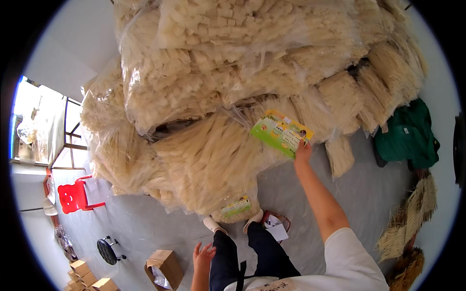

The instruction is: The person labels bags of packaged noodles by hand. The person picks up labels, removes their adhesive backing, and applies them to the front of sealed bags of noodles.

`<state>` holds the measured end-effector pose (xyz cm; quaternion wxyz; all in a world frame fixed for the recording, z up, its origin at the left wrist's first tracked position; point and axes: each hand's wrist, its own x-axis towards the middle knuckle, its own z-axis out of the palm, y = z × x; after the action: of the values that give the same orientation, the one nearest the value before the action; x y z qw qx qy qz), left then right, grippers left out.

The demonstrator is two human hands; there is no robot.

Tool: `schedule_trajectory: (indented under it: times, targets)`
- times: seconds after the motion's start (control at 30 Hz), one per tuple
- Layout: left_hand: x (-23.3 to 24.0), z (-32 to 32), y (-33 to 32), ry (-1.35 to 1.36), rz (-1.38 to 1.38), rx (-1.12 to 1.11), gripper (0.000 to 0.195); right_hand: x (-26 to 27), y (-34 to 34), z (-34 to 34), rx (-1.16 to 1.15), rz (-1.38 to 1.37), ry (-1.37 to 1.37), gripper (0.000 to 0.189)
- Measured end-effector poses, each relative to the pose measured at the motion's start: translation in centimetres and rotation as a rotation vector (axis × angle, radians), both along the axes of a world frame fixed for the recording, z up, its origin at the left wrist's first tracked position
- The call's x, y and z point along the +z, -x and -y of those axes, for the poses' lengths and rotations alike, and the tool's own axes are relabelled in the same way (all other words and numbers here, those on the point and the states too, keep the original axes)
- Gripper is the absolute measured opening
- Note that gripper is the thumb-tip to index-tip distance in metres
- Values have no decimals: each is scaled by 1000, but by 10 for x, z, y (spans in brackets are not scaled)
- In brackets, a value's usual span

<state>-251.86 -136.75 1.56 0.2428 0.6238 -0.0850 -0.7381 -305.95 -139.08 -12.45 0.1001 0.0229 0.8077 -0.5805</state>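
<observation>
My right hand (303, 152) grips the lower right corner of a flat green-and-yellow printed sheet or packet (282, 133), held up in front of the pile. It bears writing and small pictures. My left hand (204, 255) hangs low beside my left leg, fingers slightly bent and apart, nothing in it. A large pile of clear plastic bags (214, 152) full of pale, dry, noodle-like strands rises before me. Near my feet, a similar green-and-yellow printed piece (236, 206) lies on the lowest bag, between my light shoes.
At left are a red chair (74, 196), a round black stool (106, 251) and an open cardboard box (165, 269). Several smaller cartons (87, 274) stack lower left. A red container with papers (276, 228) sits by my right foot. Green cloth (407, 134) and straw bundles (404, 225) line the right wall.
</observation>
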Motion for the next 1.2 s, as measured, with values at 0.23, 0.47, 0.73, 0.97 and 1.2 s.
schedule_trajectory:
  times: [0.23, 0.47, 0.73, 0.97, 1.2]
  targets:
    - [-33, -43, -26, -136, 189, 119, 50, -162, 111, 54, 79, -35, -33, 23]
    - [-44, -58, -18, -141, 158, 113, 42, -153, 115, 53, 172, -104, -674, 23]
    - [-23, -26, 26, -88, 103, -59, 36, -102, 88, 53, 218, -260, -544, 22]
    - [-5, -14, 24, -43, 124, -82, 34, -84, 55, 50, 255, -105, -624, 17]
    - [8, 15, 64, 50, 69, -298, 29, -74, 79, -8, 62, -48, 21, 19]
